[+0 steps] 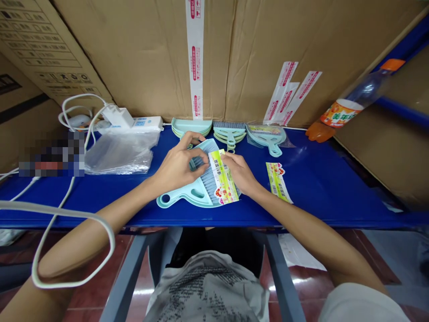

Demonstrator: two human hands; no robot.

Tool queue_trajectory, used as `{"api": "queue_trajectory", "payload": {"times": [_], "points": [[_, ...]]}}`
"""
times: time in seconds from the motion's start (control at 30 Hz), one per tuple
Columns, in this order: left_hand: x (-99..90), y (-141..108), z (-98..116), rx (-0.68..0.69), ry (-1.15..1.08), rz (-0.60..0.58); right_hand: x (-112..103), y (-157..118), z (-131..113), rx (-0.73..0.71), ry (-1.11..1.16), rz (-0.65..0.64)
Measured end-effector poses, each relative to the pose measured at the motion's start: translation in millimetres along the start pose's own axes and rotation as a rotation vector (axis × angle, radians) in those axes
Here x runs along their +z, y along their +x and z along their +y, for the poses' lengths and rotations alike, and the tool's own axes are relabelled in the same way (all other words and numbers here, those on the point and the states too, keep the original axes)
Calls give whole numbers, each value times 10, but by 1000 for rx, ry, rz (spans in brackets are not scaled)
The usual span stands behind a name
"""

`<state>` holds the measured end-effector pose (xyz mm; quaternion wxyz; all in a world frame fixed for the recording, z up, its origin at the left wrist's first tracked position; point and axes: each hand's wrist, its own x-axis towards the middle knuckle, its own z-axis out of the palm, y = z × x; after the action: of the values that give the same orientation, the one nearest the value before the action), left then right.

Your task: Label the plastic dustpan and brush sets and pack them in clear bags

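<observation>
A light-blue dustpan and brush set (187,193) lies on the blue table near its front edge, handle pointing left, grey-blue bristles facing up. Across the bristles rests a yellow-green printed card (224,178). My left hand (182,166) is over the upper left of the set, thumb and fingers curled round its edge. At the card's upper right edge is my right hand (239,172), its fingers closed on the card. Another printed card (278,182) lies flat on the table to the right of my right hand.
Along the cardboard wall stand stacked dustpans (191,126), stacked brushes (229,133) and a bagged set (268,136). Clear plastic bags (122,154), a power strip (147,124) and white cables are on the left. An orange drink bottle (348,107) leans at the right.
</observation>
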<state>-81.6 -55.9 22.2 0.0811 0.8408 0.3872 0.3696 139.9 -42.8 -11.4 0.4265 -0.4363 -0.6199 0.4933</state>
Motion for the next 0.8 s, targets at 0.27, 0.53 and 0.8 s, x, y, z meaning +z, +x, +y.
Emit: {"api": "queue_trajectory", "payload": {"times": [0.27,0.53,0.8], "points": [[50,2,-8,-37,3,32,4,35,80,7,-1,44],[-69,44,-179,-70,-186,-58,20,56,97,23,24,34],[-101,67,-212,-40,-254,-185,24,51,61,11,2,22]]}}
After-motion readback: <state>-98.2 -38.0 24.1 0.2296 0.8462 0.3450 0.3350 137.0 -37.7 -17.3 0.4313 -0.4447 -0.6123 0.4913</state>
